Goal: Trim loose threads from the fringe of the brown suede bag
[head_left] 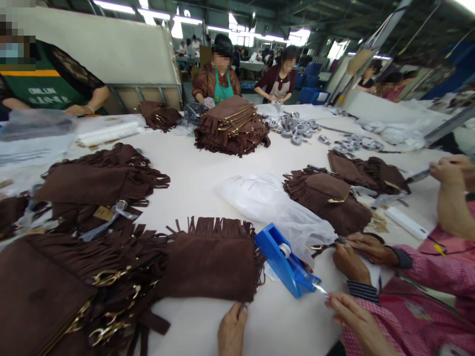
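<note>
My left hand (232,330) is closed in a pinch at the near edge of the table. A small dark bit shows at its fingertips, too little to name. Just above it lies a dark brown fringed suede bag (213,267), flat on the white tabletop. With closed fingertips, my right hand (351,314) holds the end of a strip of clear tape (322,289). That strip runs from the cutting end of a blue tape dispenser (284,262), which stands right of the bag. Beside the dispenser, a clear plastic bag (274,202) is spread out.
More brown bags with gold clasps (40,291) are heaped at left. A bag stack (232,123) and grey rolled straps (299,129) sit farther back. Close on my right, a co-worker's hands (358,254) work near another bag (330,200). Other people stand across the table.
</note>
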